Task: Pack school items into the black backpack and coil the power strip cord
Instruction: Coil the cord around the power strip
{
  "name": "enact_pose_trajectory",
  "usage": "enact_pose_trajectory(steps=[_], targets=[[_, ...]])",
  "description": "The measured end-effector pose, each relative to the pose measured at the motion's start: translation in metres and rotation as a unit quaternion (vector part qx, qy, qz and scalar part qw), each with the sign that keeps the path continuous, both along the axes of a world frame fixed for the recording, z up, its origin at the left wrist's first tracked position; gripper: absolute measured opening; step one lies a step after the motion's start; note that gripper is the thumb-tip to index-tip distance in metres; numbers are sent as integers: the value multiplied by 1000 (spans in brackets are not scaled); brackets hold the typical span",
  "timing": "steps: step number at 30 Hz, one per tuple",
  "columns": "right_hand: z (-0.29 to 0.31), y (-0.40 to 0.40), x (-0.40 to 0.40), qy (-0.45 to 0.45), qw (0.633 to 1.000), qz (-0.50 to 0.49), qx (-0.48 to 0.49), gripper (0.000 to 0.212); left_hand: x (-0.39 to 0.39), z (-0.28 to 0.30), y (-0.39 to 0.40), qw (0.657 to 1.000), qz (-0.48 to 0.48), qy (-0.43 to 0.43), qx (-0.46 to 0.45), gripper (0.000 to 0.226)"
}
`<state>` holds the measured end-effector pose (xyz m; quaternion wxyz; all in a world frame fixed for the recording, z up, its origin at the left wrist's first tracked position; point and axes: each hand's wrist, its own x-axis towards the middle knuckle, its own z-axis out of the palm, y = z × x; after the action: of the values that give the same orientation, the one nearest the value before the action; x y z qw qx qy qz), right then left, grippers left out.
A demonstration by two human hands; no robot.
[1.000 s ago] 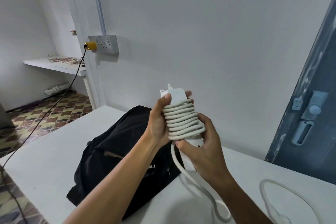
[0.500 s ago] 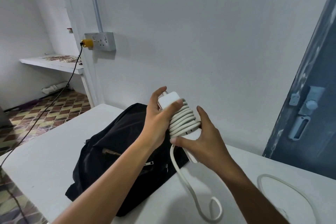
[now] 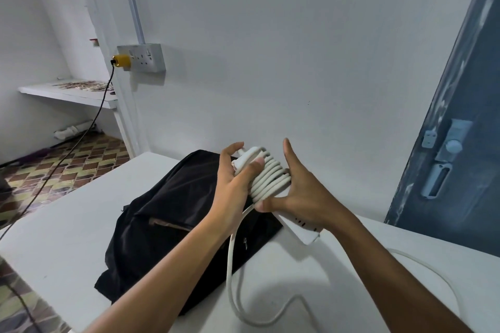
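Big white table (image 3: 67,224) fills the lower view, and there's the black backpack (image 3: 173,213) lying flat on it, toward the wall. Above the backpack, both hands are up in the air working the white power strip (image 3: 300,227), held tilted with one end low beside the right wrist. The cord (image 3: 270,178) is wound in tight turns round the strip's upper half, and its loose tail drops down to the table, loops near the front edge and trails off right. Left hand (image 3: 232,184) grips the wrapped end, fingers curled round the coils, thumb pressed on top. Right hand (image 3: 303,194) holds the strip from the other side, thumb pinching at the lowest coil, forefinger pointing straight up. On the wall, a double socket (image 3: 143,58) with a yellow plug (image 3: 121,61) in it
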<state>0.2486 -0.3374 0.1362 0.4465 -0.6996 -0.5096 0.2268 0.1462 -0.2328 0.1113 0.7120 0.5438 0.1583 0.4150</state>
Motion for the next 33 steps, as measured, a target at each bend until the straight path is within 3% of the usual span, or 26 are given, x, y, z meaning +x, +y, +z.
enact_pose_trajectory(steps=[3,6,8,12,16,22,27,29,31,33], targets=[[-1,2,1,-24,1000,6,5,128,-4,-2,3,1000,0,9,12,47],[-5,1,3,-33,999,14,19,127,-12,2,11,981,52,99,157,46],[-5,-1,5,-41,999,22,22,129,-17,8,16,935,96,167,296,44],[0,-4,13,-67,997,40,25,131,-23,18,15,837,65,232,491,61],[3,-9,17,-80,995,60,21,134,-32,21,20,683,71,305,660,83],[7,-17,24,-46,992,114,-4,147,-25,28,21,599,15,271,754,107],[13,-15,38,33,983,178,-33,146,-14,31,15,579,-33,214,786,95],[19,-14,41,27,982,174,-62,144,-11,28,17,585,-47,206,783,86],[24,-14,41,-44,986,131,-93,141,-10,27,22,636,-61,204,742,78],[33,-13,37,-168,983,10,-74,131,-10,25,30,705,-57,213,674,72]])
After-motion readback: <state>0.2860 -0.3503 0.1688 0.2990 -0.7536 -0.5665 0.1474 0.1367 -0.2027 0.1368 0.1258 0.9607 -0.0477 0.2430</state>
